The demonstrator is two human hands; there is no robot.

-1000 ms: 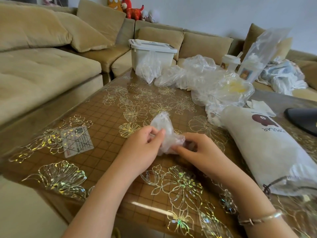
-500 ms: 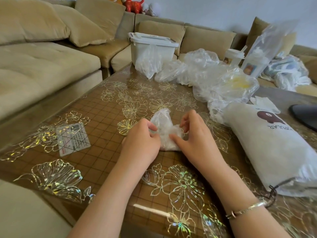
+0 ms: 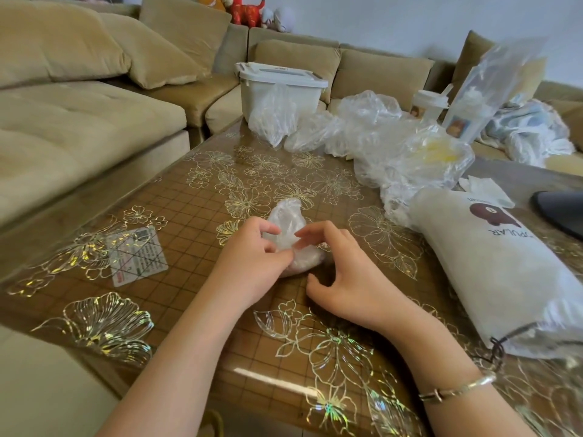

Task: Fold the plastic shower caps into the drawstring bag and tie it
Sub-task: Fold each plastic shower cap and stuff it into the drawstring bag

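Cap [image 3: 288,222]: clear plastic, half folded, lying on table [image 3: 202,216] at centre, narrow end pointing far. I see it bunched into a small wad at the near end.
Left hand [image 3: 252,263]: on cap's left side, thumb and forefinger curled and pinching the plastic.
Right hand [image 3: 344,279]: just right of cap, fingers [image 3: 310,236] bent in a loose claw, tips touching the top of the wad. I can't tell if it actually grips anything.
Bag [image 3: 492,263]: white drawstring one with a brown bear print, lying on its side at right, well apart from the hands, dark cord [image 3: 498,350] at its near end.
Pile [image 3: 394,143]: loose clear plastic, far right of table.
Bin [image 3: 277,86]: white, lidded, far edge.
Card [image 3: 135,257]: small printed square, left of the hands.
Bracelet [image 3: 457,389]: thin metal, right wrist.
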